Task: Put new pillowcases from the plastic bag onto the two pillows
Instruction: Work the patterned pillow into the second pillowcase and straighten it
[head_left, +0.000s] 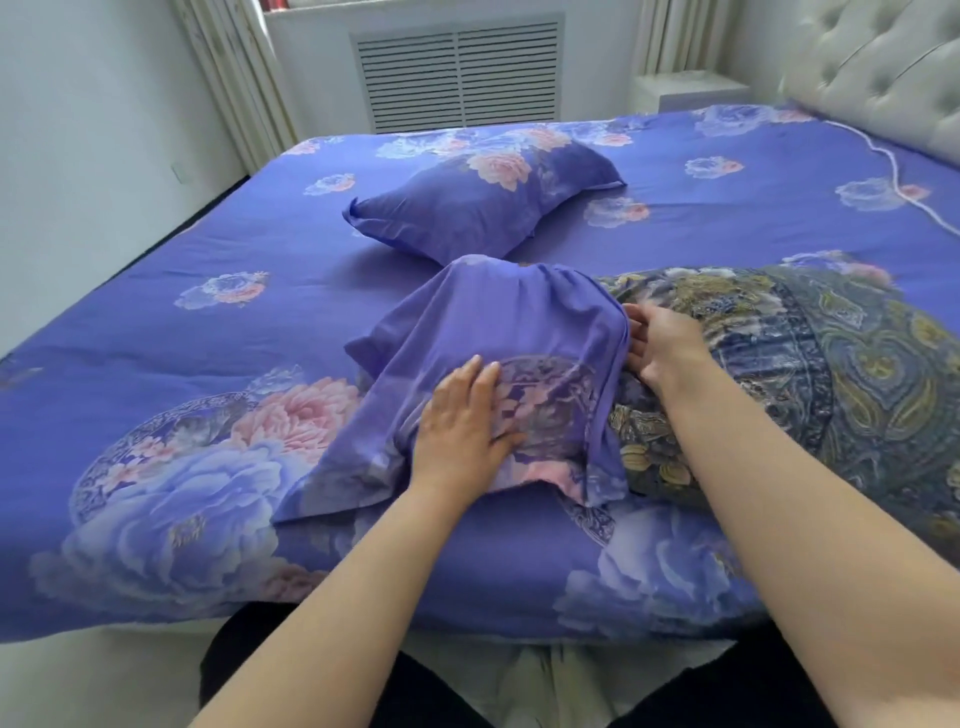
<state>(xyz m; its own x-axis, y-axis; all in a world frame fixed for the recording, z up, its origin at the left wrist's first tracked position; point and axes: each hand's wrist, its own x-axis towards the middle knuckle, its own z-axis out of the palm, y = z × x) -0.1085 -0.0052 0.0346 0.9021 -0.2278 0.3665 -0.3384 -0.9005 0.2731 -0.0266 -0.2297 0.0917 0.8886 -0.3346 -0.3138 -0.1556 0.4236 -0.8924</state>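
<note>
- Head view: patterned pillow (779, 374) lies on the bed (156, 338), long axis left-right, its left end inside the purple pillowcase (493, 332).
- Left hand (462, 421) presses flat on the pillowcase, fingers straight.
- Right hand (660, 348) pinches the pillowcase's opening edge.

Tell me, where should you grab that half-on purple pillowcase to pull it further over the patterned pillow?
Probably at the purple pillowcase's open hem, where the right hand already is. That edge lies bunched across the patterned pillow, so fingers coming from the uncovered side can hook it. The left hand presses the covered end flat.
</note>
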